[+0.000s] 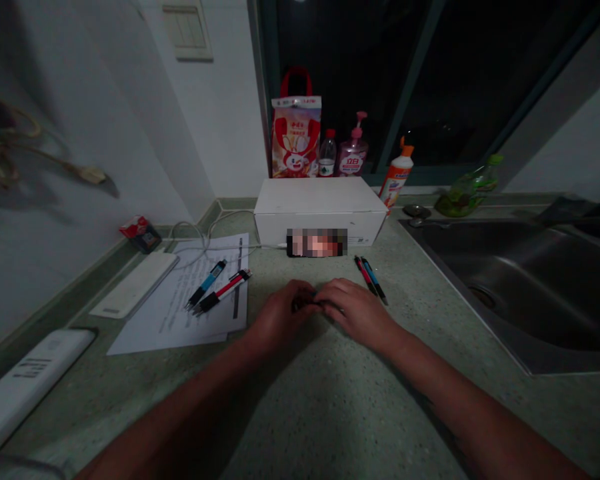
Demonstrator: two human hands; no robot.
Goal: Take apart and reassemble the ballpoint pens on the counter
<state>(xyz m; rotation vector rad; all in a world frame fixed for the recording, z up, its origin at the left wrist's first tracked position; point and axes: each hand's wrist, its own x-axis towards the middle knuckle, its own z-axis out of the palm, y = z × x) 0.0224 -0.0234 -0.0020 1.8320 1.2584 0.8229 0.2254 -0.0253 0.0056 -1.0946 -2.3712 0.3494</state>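
Note:
My left hand (281,308) and my right hand (353,309) meet above the middle of the counter, both with curled fingers. Something small and dark shows between their fingertips; the fingers cover most of it, and its kind cannot be made out. Just right of my right hand, a red pen (365,275) and a blue pen (375,277) lie side by side on the counter. To the left of my left hand, a blue pen (207,283) and a red and white pen (224,291) rest on printed paper sheets (180,331).
Behind my hands, a phone (316,243) with a cable leans on a white box (320,197). A metal sink (545,287) is at right. On the left are a white slab (135,283), a power strip (35,380) and a small red-black packet (141,233). Bottles (353,150) stand behind.

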